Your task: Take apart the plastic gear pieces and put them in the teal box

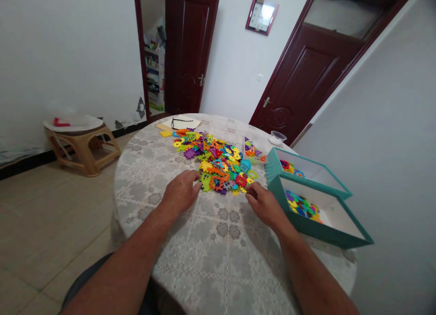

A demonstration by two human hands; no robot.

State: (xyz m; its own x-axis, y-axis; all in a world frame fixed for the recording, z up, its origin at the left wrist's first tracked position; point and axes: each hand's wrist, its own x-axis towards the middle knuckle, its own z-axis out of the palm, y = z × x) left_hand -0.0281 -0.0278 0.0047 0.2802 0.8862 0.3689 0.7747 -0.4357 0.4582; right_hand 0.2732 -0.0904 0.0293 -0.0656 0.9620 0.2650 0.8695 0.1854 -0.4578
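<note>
A heap of bright plastic interlocking pieces (218, 162) lies across the middle of the round table, with gears, squares and other toothed shapes in many colours. My left hand (181, 188) rests at the heap's near left edge, beside a lime-green piece (205, 182). Its thumb and forefinger are apart, with nothing visible between them. At the near right edge is my right hand (265, 203), fingers curled in near a red gear-like piece (241, 180). Something dark shows between those fingertips, too small to make out.
Two teal boxes (320, 227) with loose pieces inside stand on the right. Behind the heap are a clear triangular tray (254, 149) with pieces, a clear plastic bowl (277, 137) and black glasses (182, 121) on paper. A tan stool (86, 147) stands left of the table (204, 260).
</note>
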